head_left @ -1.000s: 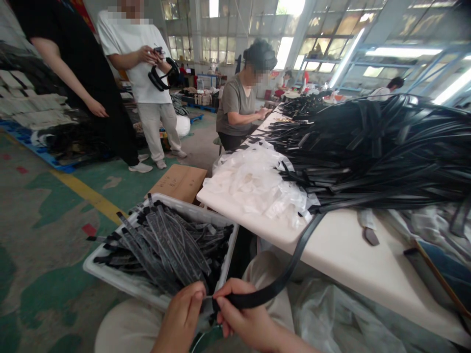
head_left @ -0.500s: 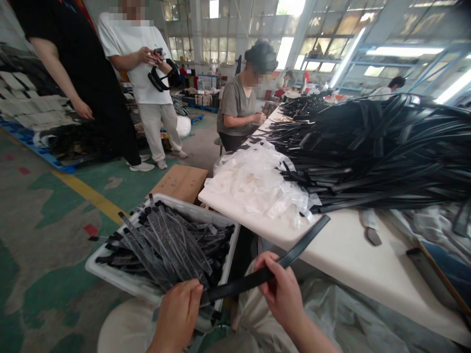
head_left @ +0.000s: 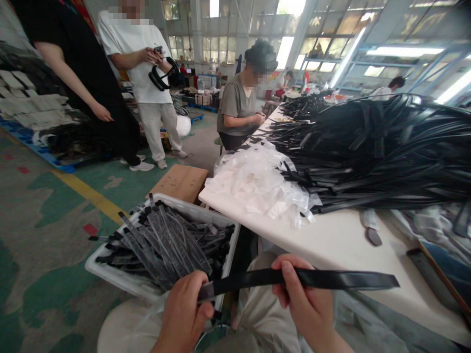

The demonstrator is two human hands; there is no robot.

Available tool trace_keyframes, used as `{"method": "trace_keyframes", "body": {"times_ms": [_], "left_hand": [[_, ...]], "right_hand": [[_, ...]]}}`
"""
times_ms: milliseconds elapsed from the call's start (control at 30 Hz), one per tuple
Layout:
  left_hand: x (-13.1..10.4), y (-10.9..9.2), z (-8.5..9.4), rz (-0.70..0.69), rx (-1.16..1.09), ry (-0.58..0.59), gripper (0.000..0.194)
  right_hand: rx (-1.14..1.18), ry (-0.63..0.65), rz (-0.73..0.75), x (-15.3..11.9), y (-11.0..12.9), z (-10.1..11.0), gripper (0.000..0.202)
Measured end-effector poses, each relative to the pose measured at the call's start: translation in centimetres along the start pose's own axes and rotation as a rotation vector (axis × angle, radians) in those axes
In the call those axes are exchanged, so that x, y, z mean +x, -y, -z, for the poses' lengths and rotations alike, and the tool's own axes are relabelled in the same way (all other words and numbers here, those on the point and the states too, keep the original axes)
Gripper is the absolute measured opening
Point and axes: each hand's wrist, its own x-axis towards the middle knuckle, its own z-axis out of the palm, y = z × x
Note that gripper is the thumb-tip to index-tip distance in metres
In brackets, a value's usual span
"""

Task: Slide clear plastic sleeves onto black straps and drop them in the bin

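Note:
A flat black strap (head_left: 246, 279) stretches across my lap between both hands. My left hand (head_left: 186, 309) is closed around its left end, where a clear plastic sleeve (head_left: 206, 292) covers a short length of the strap. More of the thin plastic trails to the left of that hand, partly hidden by it. My right hand (head_left: 303, 294) pinches the strap near its middle, thumb on the near side. Beyond it, the strap's pointed free end sticks out to the right, over the table's front edge.
A white bin (head_left: 121, 282) of sleeved straps stands at left, near a cardboard box (head_left: 180, 181). On the white table (head_left: 265, 235) lie a heap of clear sleeves (head_left: 253, 181) and a large pile of black straps (head_left: 386, 152). A co-worker (head_left: 239, 108) sits beyond; two people stand at left.
My right hand has moved slightly right and down. The strap's free end has swung down from pointing up over the table to lying nearly level. My left hand has turned a little.

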Motion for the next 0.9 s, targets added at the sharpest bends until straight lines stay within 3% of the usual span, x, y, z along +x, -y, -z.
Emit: {"method": "trace_keyframes", "body": {"times_ms": [133,267,367,433,533,633,700,767,833,900], "left_hand": [[0.2,-0.1,0.4,-0.171,0.232,-0.097,0.044],[0.7,-0.8,0.3,-0.179,0.314,-0.059,0.034],[1.2,-2.0,-0.1,-0.206,0.319,-0.093,0.04],[1.5,-2.9,-0.4,-0.24,0.297,-0.119,0.045],[1.5,-3.3,-0.9,-0.282,0.253,-0.107,0.051],[1.1,-2.0,-0.9,-0.214,0.288,-0.062,0.042],[0.8,-0.6,-0.7,-0.151,0.331,-0.033,0.036],[0.6,0.7,-0.5,-0.125,0.354,-0.007,0.033],[0.6,1.3,-0.4,-0.126,0.352,0.021,0.03],[0.9,0.9,-0.5,-0.128,0.337,0.044,0.029]], "right_hand": [[-0.173,-0.023,0.188,-0.7,-0.4,1.1,0.034],[-0.253,0.16,0.523,-0.9,-1.0,1.6,0.028],[-0.298,0.278,0.762,-0.4,-1.5,0.2,0.023],[-0.319,0.317,0.836,-0.1,-2.4,-1.2,0.028],[-0.254,0.446,0.766,-0.3,-4.1,-2.5,0.041],[-0.091,0.527,0.402,-0.7,-5.4,-1.4,0.051],[0.153,0.501,0.126,-0.8,-5.5,0.3,0.048],[0.396,0.454,-0.036,-0.7,-5.0,1.8,0.041],[0.455,0.427,-0.028,-0.4,-4.1,2.7,0.037],[0.304,0.439,0.114,-0.2,-3.3,2.5,0.035]]}}
